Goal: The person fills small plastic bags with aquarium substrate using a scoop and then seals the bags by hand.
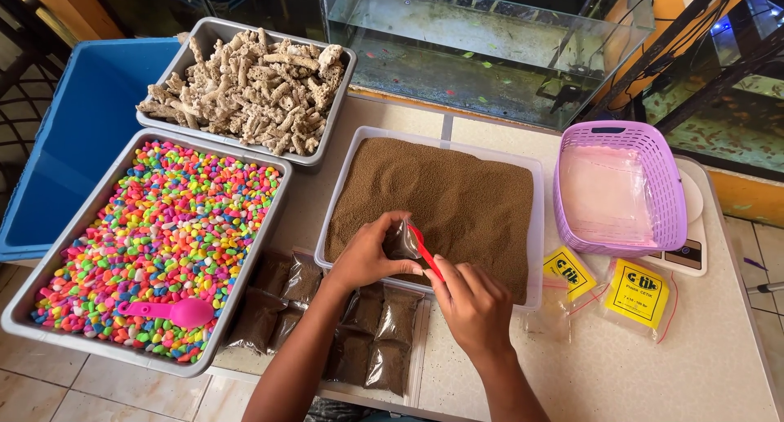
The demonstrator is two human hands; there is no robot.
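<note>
Left hand (369,255) pinched a small, floppy clear plastic bag (401,241) by its mouth, over the clear tub of brown granules (445,195). Right hand (471,304) gripped a light, stiff red plastic scoop (425,253), tip inside. Looked slippery, best held at the rim.

Red scoop (426,253); brown granules (441,193) in clear tub; multicoloured pebbles (163,234) with pink spoon (167,312); lilac basket (616,185); yellow labels (637,291); blue bin (77,136); beige worktop (653,365)
</note>
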